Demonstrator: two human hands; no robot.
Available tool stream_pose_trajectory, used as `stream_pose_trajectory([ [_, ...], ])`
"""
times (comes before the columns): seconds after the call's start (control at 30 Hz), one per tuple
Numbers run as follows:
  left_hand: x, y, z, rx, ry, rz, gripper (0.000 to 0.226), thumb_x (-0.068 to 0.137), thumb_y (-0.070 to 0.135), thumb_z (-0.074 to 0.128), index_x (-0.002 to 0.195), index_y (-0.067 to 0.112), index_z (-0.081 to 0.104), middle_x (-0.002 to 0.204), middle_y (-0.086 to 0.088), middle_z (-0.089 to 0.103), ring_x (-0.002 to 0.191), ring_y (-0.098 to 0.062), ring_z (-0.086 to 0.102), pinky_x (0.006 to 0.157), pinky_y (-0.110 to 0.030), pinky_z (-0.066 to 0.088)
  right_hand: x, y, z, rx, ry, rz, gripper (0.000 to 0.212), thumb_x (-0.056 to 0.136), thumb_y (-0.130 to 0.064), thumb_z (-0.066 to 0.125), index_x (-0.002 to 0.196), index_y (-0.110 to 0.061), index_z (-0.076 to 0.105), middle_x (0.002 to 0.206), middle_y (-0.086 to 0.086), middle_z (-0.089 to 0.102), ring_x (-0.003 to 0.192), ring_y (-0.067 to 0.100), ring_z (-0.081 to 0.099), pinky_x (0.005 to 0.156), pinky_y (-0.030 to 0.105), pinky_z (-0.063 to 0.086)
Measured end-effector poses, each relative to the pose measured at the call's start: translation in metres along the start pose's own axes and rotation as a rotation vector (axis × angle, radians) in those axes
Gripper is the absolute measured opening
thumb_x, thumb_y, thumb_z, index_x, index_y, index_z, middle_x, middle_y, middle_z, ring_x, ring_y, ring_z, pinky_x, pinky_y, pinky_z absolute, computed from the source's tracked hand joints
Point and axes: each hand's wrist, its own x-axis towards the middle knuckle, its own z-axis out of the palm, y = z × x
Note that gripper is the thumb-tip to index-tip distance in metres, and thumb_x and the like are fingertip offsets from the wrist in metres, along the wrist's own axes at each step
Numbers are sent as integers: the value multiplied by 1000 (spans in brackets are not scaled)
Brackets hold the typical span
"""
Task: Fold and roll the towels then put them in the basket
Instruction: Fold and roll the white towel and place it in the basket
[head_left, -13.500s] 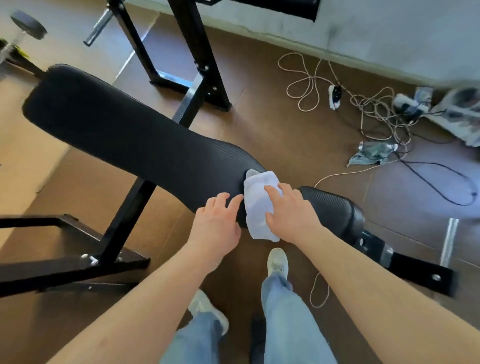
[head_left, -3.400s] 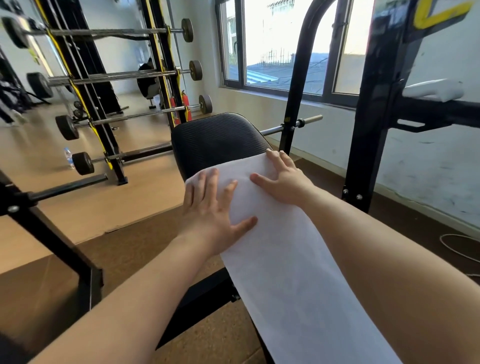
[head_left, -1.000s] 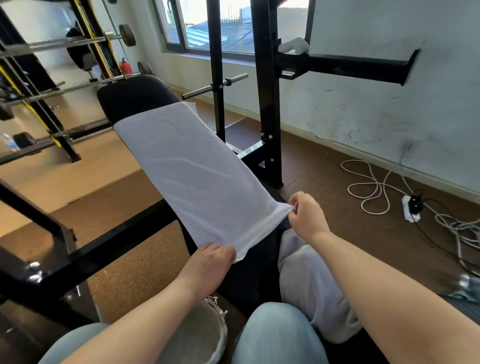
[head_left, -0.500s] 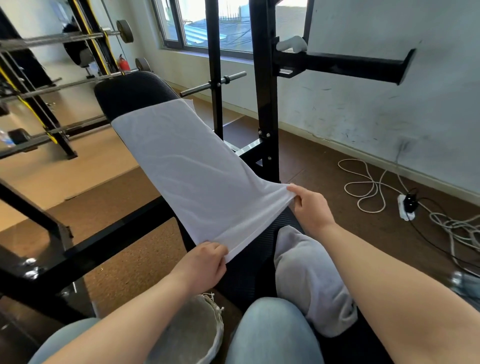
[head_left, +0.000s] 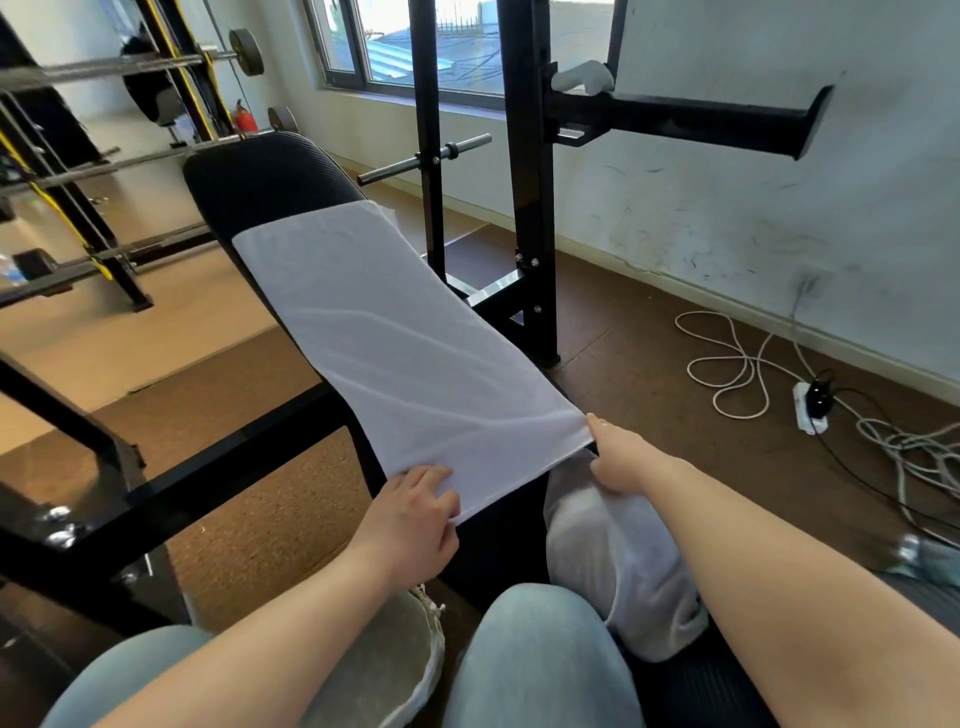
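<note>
A long white towel (head_left: 395, 343) lies folded lengthwise along the black inclined bench pad (head_left: 265, 176). My left hand (head_left: 410, 519) grips the towel's near left corner, fingers curled over its edge. My right hand (head_left: 623, 457) holds the near right corner, thumb on top. A grey-white pile of towels (head_left: 613, 566) sits on the bench seat by my right knee. The pale woven basket (head_left: 389, 665) stands on the floor between my knees, partly hidden by my left forearm.
Black rack uprights (head_left: 530, 208) stand just right of the bench, with a horizontal arm (head_left: 675, 119) carrying a rolled white towel (head_left: 582, 78). White cables and a power strip (head_left: 810, 405) lie on the brown floor at right. Barbells (head_left: 104, 67) fill the left.
Both hands have stayed on the towel's near corners, pulling the end slightly toward me and flatter on the pad. The view has shifted a little.
</note>
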Motion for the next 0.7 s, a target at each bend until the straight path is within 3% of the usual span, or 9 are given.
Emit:
stream_pose_trajectory([
  [0.07,-3,1,2,2,8,-15,22,83,35,52,90,23,69,137,-9,63,127,-31,58,105,-45,45,-1,-6,-1,112,-14,25,73,100,-21,43,164,-24,8,164,13,32,146,35,38,116,42,36],
  [0.17,-4,1,3,-21,26,-29,24,84,36,50,91,24,69,133,-5,64,123,-29,59,103,-43,46,-4,-13,-4,341,152,8,56,98,-20,40,153,-29,43,150,9,52,133,33,51,106,37,43],
  [0.23,-3,3,0,-49,46,-41,32,88,40,40,95,25,67,121,1,66,112,-24,62,95,-39,48,-3,-15,-6,426,253,8,47,98,-20,42,141,-28,59,137,6,63,118,29,60,95,34,48],
  [0.3,-3,8,-5,-101,39,-62,41,91,43,29,103,26,65,106,7,68,97,-20,65,82,-34,48,-3,-18,-7,428,249,0,38,101,-21,45,132,-24,68,124,5,70,97,23,63,83,29,46],
  [0.37,-4,11,-10,-179,20,-97,31,99,39,36,112,27,61,99,8,70,90,-20,67,73,-33,49,-4,-21,-10,470,258,12,35,101,-17,47,123,-21,73,111,4,72,85,19,61,76,27,45],
  [0.5,-3,8,-19,-393,51,-166,22,104,30,51,122,28,61,80,13,60,74,-9,60,69,-28,49,-8,-27,-25,644,402,-4,38,97,-8,48,125,-18,72,122,6,70,87,18,61,77,23,44],
  [0.6,3,-1,-28,-536,153,-262,19,103,27,55,120,28,65,65,14,57,55,-3,55,57,-18,41,-9,-36,-39,675,494,-45,37,95,-5,50,120,-20,72,112,3,70,78,8,61,58,11,41],
  [0.7,9,-14,-41,-642,243,-353,14,103,29,58,114,28,67,66,13,60,50,1,55,49,-11,37,-9,-53,-57,646,555,-101,32,93,-5,50,110,-20,73,105,1,70,89,16,62,66,17,41],
])
